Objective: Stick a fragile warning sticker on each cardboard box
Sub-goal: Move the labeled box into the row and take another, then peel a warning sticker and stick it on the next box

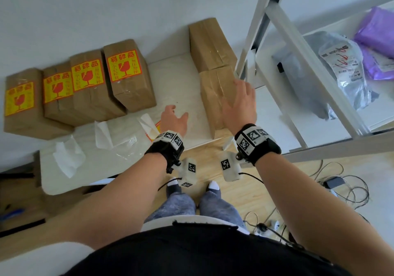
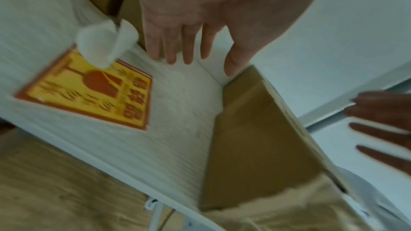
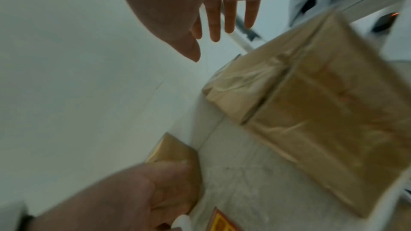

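Note:
Four cardboard boxes with yellow-and-red fragile stickers stand in a row along the wall at the left. Two plain taped boxes are at the right, the far one behind the near one. My right hand hovers open over the near plain box, fingers spread, with no grip on it. My left hand is open above the white table, holding nothing. Below it lies a loose fragile sticker with a curled white backing paper on one corner.
Peeled white backing papers litter the table's left front. A white metal shelf rack stands close on the right, holding grey and purple bagged parcels. Cables lie on the wooden floor.

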### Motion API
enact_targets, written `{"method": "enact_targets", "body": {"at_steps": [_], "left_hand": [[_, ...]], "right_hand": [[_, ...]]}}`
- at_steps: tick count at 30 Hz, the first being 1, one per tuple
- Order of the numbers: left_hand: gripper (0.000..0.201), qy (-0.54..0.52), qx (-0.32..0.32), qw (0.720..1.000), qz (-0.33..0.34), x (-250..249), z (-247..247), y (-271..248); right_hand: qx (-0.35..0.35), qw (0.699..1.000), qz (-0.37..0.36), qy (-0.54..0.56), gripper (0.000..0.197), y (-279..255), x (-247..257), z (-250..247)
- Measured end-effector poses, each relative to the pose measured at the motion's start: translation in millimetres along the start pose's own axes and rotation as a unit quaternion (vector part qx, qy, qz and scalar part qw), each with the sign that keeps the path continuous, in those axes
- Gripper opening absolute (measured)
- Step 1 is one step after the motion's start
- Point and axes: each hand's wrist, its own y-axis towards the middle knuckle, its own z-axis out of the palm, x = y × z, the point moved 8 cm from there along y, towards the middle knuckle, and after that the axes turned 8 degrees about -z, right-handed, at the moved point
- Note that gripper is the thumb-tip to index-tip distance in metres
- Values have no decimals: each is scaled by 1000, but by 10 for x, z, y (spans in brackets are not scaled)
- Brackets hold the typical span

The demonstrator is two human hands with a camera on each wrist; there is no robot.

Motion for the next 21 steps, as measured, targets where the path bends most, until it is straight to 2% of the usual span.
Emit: {"method": "enact_targets", "body": {"at_steps": [4,6,8,10,12,16,18,21], "left_hand": [[61,86,-85,992,-42,332,-459,180],[70,129,-76,987,-59,478,-557,261],[83,180,-35,981,-67,621,-571,344],[91,229,16,971,-69,732,-544,388],[96,269,57,959,-66,821,-489,415],[102,300,88,949,-45,922,-395,495],[102,331,93,938,-38,968,-361,534],[109,371,87,924,-18,1031,-331,596]], "right_hand": [[3,995,-86,59,38,122,492,279],[42,992,-86,87,36,126,602,530],[90,989,-82,85,33,92,643,824],[154,984,-43,84,33,27,557,1159],[220,972,36,71,35,-65,353,1472],[311,942,122,33,39,-239,22,1924],[313,933,170,57,37,-295,-87,2052],[278,927,240,78,33,-312,-192,2125]]}}
